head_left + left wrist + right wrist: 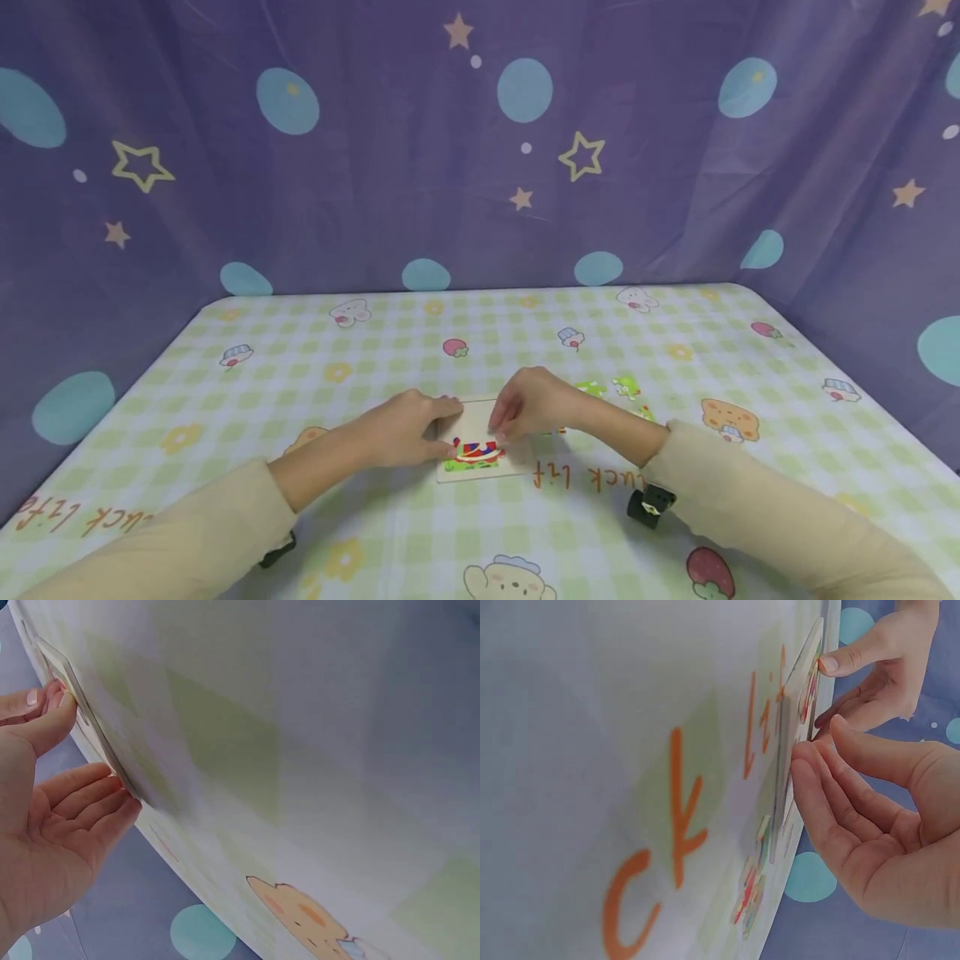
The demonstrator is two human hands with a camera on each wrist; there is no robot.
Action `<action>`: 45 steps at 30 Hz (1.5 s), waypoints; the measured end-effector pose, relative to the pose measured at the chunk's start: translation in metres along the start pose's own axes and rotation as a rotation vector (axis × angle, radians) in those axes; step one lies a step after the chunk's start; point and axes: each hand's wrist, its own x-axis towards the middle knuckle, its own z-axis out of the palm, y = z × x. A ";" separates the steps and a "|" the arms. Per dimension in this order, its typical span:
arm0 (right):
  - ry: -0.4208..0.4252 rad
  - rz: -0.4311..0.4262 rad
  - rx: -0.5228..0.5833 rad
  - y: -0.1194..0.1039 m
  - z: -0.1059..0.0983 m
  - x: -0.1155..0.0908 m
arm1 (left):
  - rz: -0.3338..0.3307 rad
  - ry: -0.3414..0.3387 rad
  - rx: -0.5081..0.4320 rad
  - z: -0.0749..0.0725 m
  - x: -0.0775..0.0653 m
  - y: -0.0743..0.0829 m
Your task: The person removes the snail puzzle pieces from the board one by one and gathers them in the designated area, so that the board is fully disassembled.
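Note:
A pale flat puzzle board point(480, 408) lies on the table, with red, blue and green picture pieces point(476, 452) fitted in its near part. My left hand point(408, 429) spans the board's left side. Its thumb rests on the picture pieces, and its fairly straight fingers point(90, 795) lie along the far side. Over the board's right part is my right hand point(534, 404), thumb and fingertips close together right at the surface. In the right wrist view nothing shows between that thumb point(847, 739) and the fingers.
Several loose green and red puzzle pieces point(626, 386) lie right of the board, partly behind the right forearm; some show below the board in the right wrist view point(750, 892). A checked cloth point(390, 358) covers the table, with a purple curtain point(420, 183) behind.

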 end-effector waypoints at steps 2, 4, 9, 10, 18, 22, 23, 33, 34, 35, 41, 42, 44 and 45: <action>-0.001 0.018 0.007 0.000 0.000 0.001 | -0.002 0.000 0.003 0.000 0.001 0.000; 0.001 0.031 0.011 0.000 0.000 0.002 | -0.005 -0.002 0.005 -0.001 0.001 0.001; -0.009 0.061 0.033 -0.001 0.001 0.003 | -0.024 -0.008 0.011 -0.002 0.003 0.003; -0.013 0.061 0.041 -0.001 0.002 0.003 | -0.026 -0.008 0.014 -0.002 0.003 0.003; -0.039 0.021 0.000 -0.008 0.007 0.004 | -0.024 -0.013 0.016 -0.004 0.002 0.005; -0.045 0.023 -0.022 -0.012 0.009 0.004 | -0.043 -0.023 0.014 -0.004 0.003 0.005; -0.044 0.024 -0.024 -0.012 0.009 0.004 | -0.050 -0.026 0.014 -0.004 0.003 0.006; -0.027 0.075 -0.044 -0.015 0.011 0.005 | -0.053 -0.031 0.014 -0.004 0.003 0.006; -0.024 0.080 -0.037 -0.015 0.011 0.005 | -0.051 -0.028 0.017 -0.004 0.003 0.006; -0.020 0.084 -0.031 -0.015 0.012 0.005 | -0.047 -0.026 0.021 -0.004 0.004 0.006; -0.028 0.110 0.013 -0.012 0.012 0.006 | -0.047 -0.027 0.029 -0.003 0.004 0.005; -0.036 0.119 0.032 -0.011 0.012 0.007 | -0.050 -0.028 0.027 -0.003 0.004 0.005; -0.056 0.145 0.086 -0.009 0.011 0.007 | -0.049 -0.029 0.025 -0.003 0.003 0.005; -0.063 0.155 0.111 -0.008 0.011 0.007 | -0.049 -0.029 0.025 -0.003 0.003 0.005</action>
